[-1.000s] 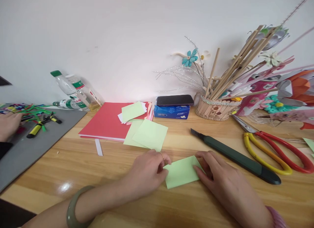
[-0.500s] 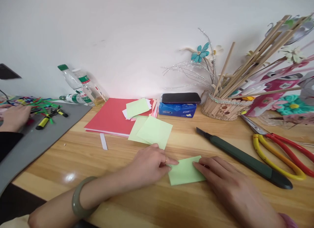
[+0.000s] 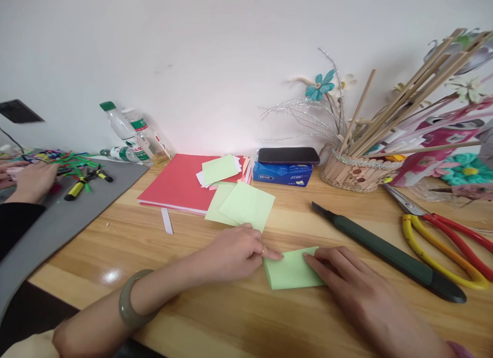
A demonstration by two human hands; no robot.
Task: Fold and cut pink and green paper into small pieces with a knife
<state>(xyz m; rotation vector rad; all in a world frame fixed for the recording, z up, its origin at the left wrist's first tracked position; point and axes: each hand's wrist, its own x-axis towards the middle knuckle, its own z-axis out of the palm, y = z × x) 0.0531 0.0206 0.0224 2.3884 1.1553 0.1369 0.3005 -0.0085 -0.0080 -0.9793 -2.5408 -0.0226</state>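
Left hand (image 3: 234, 251) pressed flat, fingertips on left edge of folded green paper (image 3: 290, 269) on table (image 3: 231, 317). Right hand (image 3: 348, 281) open, fingers pinning paper's right edge. Utility knife (image 3: 385, 250) lies just beside.

The table (image 3: 215, 317) is light wood with a smooth, slightly glossy finish that catches a glare spot near the jade-looking bangle (image 3: 129, 301). The folded green sheet (image 3: 292, 269) is thin matt paper, same as the loose green squares (image 3: 246, 206) behind it. The utility knife (image 3: 389, 252) looks like matt dark plastic, and the scissors (image 3: 442, 234) have shiny plastic handles with metal blades. Left of the table there's a dull grey mat (image 3: 54, 219), felt-like.
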